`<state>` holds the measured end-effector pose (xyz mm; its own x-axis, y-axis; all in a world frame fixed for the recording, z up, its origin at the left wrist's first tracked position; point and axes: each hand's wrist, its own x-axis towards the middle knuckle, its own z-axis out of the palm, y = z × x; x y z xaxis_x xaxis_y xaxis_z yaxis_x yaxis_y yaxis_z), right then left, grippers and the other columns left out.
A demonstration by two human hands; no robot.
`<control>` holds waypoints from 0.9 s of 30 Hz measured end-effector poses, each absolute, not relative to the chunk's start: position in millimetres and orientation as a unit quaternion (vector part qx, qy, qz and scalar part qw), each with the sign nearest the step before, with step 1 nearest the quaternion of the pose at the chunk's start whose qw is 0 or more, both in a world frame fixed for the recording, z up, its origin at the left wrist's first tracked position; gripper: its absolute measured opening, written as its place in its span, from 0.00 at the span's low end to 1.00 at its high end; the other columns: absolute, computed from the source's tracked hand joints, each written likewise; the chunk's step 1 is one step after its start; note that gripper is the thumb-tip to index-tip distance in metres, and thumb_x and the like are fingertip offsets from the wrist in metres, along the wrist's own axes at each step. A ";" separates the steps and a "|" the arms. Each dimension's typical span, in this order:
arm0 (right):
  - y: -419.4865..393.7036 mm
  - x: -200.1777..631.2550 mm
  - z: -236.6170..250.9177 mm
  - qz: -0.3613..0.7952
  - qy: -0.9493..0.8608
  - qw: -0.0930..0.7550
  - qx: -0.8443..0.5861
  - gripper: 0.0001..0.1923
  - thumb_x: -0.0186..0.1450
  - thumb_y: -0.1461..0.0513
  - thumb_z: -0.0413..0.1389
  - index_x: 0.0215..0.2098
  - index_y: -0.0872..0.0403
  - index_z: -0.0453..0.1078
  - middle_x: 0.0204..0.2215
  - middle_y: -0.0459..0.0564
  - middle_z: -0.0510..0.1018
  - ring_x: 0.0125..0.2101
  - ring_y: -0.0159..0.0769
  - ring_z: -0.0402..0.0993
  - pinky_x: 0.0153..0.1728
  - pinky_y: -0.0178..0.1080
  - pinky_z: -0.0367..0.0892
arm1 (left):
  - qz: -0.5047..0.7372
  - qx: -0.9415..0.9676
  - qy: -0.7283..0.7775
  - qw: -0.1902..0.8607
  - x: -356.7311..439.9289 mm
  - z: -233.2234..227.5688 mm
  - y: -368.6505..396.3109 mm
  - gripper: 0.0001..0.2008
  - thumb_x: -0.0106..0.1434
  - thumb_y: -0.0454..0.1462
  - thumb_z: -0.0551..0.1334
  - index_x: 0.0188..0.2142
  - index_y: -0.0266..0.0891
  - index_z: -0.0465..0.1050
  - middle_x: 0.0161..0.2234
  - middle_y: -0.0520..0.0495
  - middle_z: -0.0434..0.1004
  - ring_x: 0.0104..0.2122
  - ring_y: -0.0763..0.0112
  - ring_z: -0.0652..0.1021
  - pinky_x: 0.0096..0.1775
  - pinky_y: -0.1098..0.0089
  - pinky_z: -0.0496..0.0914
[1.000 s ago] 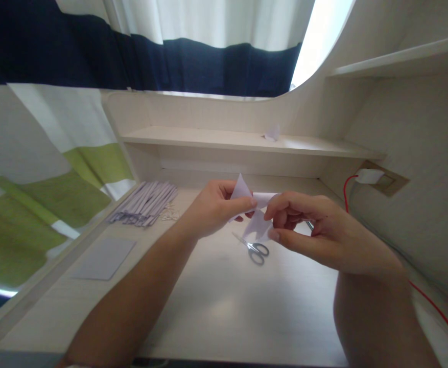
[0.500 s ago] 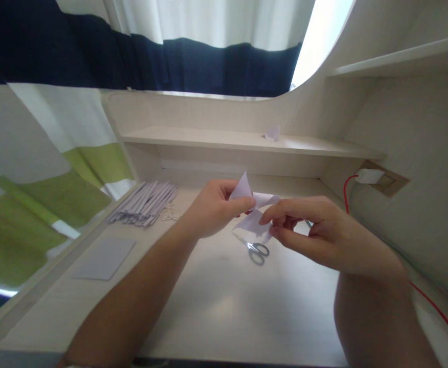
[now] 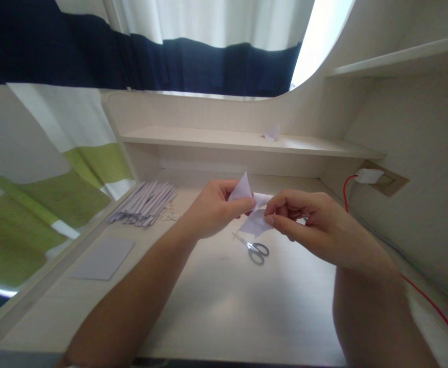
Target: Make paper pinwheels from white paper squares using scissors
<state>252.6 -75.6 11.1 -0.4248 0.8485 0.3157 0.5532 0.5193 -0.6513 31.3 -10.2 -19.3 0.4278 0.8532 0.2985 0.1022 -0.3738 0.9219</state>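
Observation:
A folded piece of pale lilac paper (image 3: 257,223) is held up between my two hands over the desk. My left hand (image 3: 224,205) pinches its upper left part, thumb in front, with one pointed flap rising above the fingers. My right hand (image 3: 304,217) is closed on the paper's right side, thumb and forefinger pressed together at its edge. Below the paper lies a pair of scissors (image 3: 255,250) with dark grey handles, its blades pointing up and left. The fingers hide the middle of the folds.
Many thin paper strips or rolls (image 3: 145,203) are piled at the back left, beside small pale loops (image 3: 169,211). A stack of square paper (image 3: 103,259) lies nearer. A folded paper piece (image 3: 272,133) stands on the shelf (image 3: 208,137). A red cable (image 3: 434,301) runs down the right side.
My right hand has shifted slightly, and its thumb and forefinger have closed together on the paper's right edge. The lower flap has turned a little. My left hand has stayed in place.

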 end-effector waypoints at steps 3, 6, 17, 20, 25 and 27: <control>-74.5 247.9 9.5 0.260 -0.781 0.351 -0.448 0.08 0.73 0.57 0.59 0.38 0.51 0.76 0.20 0.42 0.71 0.22 0.30 0.65 0.22 0.35 0.57 | 0.422 0.711 0.326 0.459 32.2 -18.7 -10.8 0.09 0.61 0.41 0.69 0.32 0.37 0.81 0.29 0.50 0.81 0.30 0.71 0.80 0.33 0.72 0.75; -72.3 244.2 6.7 0.255 -0.761 0.374 -0.465 0.09 0.72 0.55 0.60 0.38 0.51 0.76 0.20 0.42 0.70 0.21 0.31 0.65 0.21 0.36 0.57 | 0.429 0.705 0.311 0.472 33.8 -17.7 -12.1 0.09 0.61 0.41 0.69 0.33 0.37 0.81 0.29 0.49 0.82 0.30 0.70 0.81 0.33 0.72 0.75; -68.3 240.4 -0.2 0.200 -0.755 0.394 -0.484 0.09 0.73 0.54 0.58 0.40 0.50 0.76 0.23 0.44 0.74 0.22 0.32 0.67 0.22 0.37 0.58 | 0.431 0.679 0.267 0.531 34.3 -18.0 -12.5 0.09 0.59 0.40 0.72 0.37 0.37 0.81 0.31 0.48 0.83 0.33 0.68 0.82 0.34 0.72 0.76; -68.6 240.4 0.2 0.188 -0.756 0.398 -0.485 0.08 0.73 0.55 0.59 0.39 0.50 0.76 0.23 0.44 0.73 0.22 0.32 0.67 0.22 0.36 0.58 | 0.431 0.678 0.256 0.538 33.3 -16.3 -14.0 0.11 0.56 0.37 0.73 0.38 0.37 0.81 0.32 0.49 0.82 0.33 0.70 0.81 0.34 0.72 0.75; -68.8 240.0 -0.6 0.192 -0.755 0.399 -0.483 0.08 0.73 0.56 0.58 0.40 0.50 0.76 0.23 0.44 0.73 0.22 0.32 0.66 0.22 0.36 0.58 | 0.437 0.682 0.290 0.510 34.0 -9.8 -20.1 0.13 0.50 0.31 0.72 0.37 0.36 0.77 0.29 0.52 0.78 0.28 0.74 0.76 0.29 0.75 0.69; -68.8 239.8 -0.9 0.199 -0.756 0.397 -0.481 0.07 0.73 0.56 0.59 0.41 0.50 0.76 0.23 0.44 0.74 0.22 0.32 0.67 0.22 0.36 0.58 | 0.442 0.686 0.303 0.492 34.3 -9.8 -20.4 0.12 0.50 0.30 0.70 0.35 0.37 0.76 0.28 0.54 0.76 0.27 0.75 0.74 0.28 0.76 0.67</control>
<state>239.8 -68.8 -0.9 -0.2218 0.8847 0.4100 0.5689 0.4589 -0.6825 34.3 -20.4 -9.8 0.4252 0.8510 0.3083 -0.0198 -0.3318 0.9432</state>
